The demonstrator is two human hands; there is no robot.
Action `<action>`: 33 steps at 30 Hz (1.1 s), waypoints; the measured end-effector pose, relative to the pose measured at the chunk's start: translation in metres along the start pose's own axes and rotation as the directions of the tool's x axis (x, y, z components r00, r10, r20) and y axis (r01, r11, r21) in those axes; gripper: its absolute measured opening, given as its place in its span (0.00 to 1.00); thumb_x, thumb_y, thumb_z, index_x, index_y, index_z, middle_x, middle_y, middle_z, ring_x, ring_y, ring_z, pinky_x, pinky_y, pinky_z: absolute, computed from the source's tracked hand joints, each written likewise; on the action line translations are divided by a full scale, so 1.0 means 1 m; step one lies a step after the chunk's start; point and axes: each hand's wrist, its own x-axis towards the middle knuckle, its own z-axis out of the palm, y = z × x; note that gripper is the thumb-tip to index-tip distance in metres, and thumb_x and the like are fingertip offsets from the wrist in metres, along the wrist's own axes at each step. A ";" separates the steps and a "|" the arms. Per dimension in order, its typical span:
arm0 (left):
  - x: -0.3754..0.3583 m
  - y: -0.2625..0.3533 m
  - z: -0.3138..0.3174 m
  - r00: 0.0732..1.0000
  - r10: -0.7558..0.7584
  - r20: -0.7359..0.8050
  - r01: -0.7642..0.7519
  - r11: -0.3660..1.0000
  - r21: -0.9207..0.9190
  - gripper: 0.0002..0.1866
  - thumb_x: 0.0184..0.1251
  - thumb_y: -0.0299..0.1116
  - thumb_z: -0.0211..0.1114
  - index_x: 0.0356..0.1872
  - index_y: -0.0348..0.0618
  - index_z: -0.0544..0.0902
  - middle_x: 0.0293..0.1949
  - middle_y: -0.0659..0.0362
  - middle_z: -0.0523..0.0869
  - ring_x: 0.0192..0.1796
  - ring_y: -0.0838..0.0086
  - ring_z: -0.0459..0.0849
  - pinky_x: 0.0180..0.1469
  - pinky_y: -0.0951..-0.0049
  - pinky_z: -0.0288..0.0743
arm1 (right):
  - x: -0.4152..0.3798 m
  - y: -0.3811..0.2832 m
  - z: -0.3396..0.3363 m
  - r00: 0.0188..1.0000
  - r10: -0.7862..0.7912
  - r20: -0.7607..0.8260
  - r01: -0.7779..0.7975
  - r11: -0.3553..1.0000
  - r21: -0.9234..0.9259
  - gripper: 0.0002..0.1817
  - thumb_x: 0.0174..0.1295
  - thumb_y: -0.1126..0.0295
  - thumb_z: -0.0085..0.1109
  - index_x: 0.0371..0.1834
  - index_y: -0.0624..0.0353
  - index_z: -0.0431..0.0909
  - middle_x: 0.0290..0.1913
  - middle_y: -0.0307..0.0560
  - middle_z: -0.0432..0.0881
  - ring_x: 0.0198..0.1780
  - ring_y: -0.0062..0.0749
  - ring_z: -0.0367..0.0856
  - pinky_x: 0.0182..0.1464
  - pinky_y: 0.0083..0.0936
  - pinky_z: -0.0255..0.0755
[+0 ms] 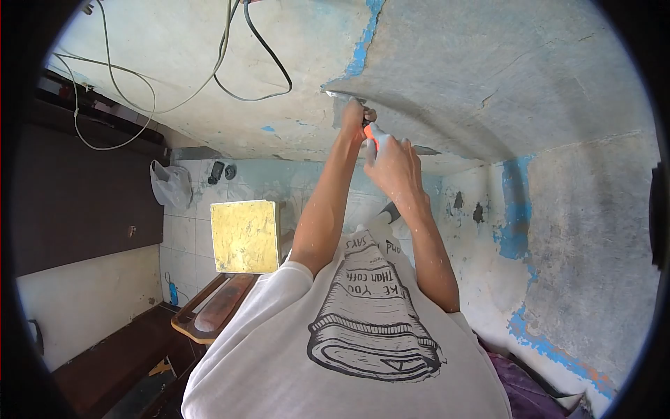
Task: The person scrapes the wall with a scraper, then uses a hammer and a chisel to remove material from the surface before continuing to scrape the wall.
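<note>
Both my hands are close together in front of the wall (300, 126), near the border between its pale paint and the bare grey plaster (447, 77). My right hand (396, 162) is wrapped round an orange handle (371, 135). Just left of it and higher up, my left hand (355, 114) is closed beside the tool's front part; what its fingers hold is hidden. A small grey patch with a whitish, ragged edge (331, 93) lies at the wall by my left hand. Blue paint (360, 52) shows in a strip above.
Cables (269, 50) hang down the wall at upper left. A yellow-topped stool (244, 236) stands on the tiled floor, with a wooden chair (183, 322) near it. A white plastic bag (170, 187) and a dark panel (84, 188) are on the left. Purple cloth (523, 387) lies at lower right.
</note>
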 end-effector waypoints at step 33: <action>-0.079 -0.069 -0.032 0.993 0.118 -0.018 -0.093 0.857 0.506 0.14 0.74 0.39 0.56 0.46 0.38 0.67 0.27 0.60 0.73 0.22 0.77 0.73 0.23 0.76 0.73 | -0.087 0.084 0.053 0.853 0.199 0.483 -0.509 0.108 0.854 0.21 0.71 0.51 0.46 0.46 0.61 0.70 0.23 0.35 0.67 0.17 0.16 0.64 0.18 0.17 0.53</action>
